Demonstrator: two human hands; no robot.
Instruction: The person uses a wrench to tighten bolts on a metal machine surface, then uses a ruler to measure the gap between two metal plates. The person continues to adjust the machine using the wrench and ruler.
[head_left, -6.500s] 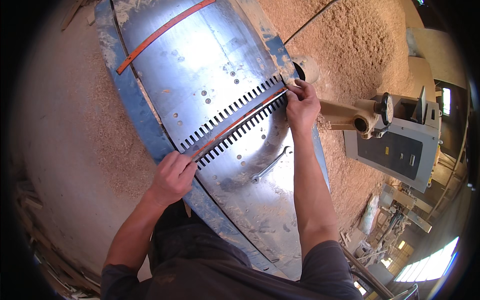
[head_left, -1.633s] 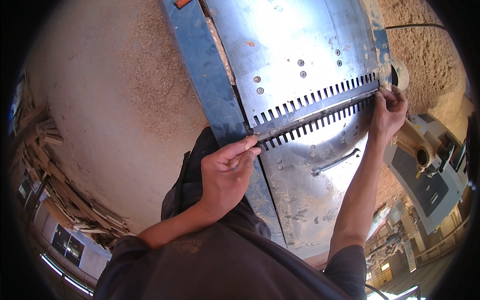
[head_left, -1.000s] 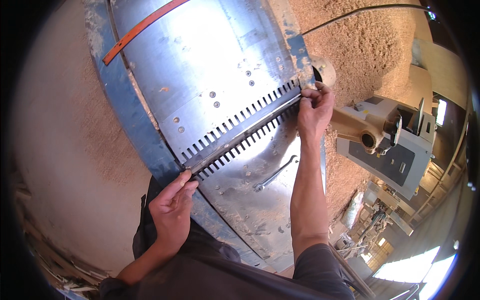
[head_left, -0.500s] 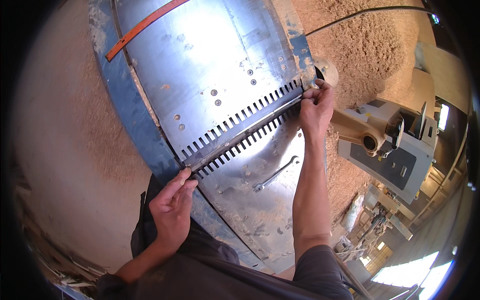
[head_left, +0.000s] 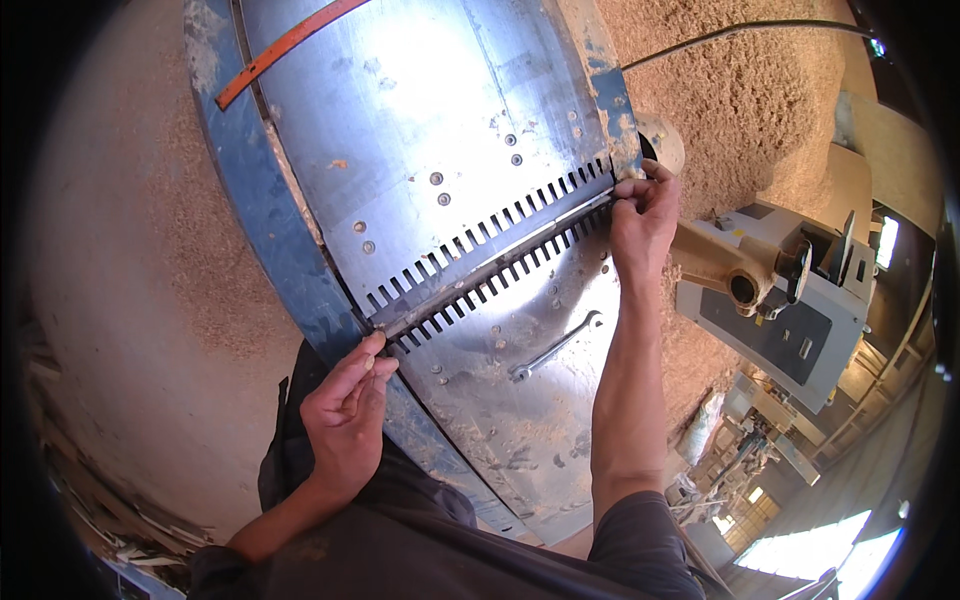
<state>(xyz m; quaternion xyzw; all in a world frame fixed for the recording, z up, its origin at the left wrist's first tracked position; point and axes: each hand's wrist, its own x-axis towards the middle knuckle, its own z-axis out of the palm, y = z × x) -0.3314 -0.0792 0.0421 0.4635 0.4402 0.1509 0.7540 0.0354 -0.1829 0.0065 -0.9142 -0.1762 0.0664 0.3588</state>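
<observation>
A long narrow blade (head_left: 490,262) lies in the slot between the two rows of comb-like teeth on the shiny metal surface (head_left: 420,130) of a planing machine. The left hand (head_left: 345,415) pinches the blade's near-left end with fingertips closed on it, at the blue edge (head_left: 290,260) of the surface. The right hand (head_left: 642,215) grips the blade's far end, fingers curled around it. A spanner (head_left: 555,345) lies on the surface just below the blade, between the two arms.

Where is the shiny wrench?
In the head view, the wrench lies loose on the dusty metal machine table, just below the slotted gap, left of the right forearm.
</observation>
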